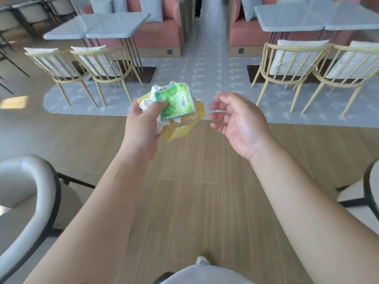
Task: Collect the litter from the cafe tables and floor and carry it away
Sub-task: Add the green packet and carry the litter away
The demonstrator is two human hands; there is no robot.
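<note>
My left hand (143, 121) grips a bundle of litter held out in front of me above the wooden floor. On top is a green tissue packet (178, 101); crumpled white tissue (146, 103) and a yellow wrapper (180, 130) stick out below and behind it. My right hand (235, 121) is beside the bundle to the right, palm turned toward it, fingers relaxed and spread, holding nothing and a small gap away from the litter.
Grey cafe tables (114, 27) (307, 17) with pale wooden chairs (102, 66) (291, 64) and pink booth seats (164, 31) flank a tiled aisle (207, 62) ahead. A white curved chair (30, 191) is at my near left, another chair edge (371, 191) at my near right.
</note>
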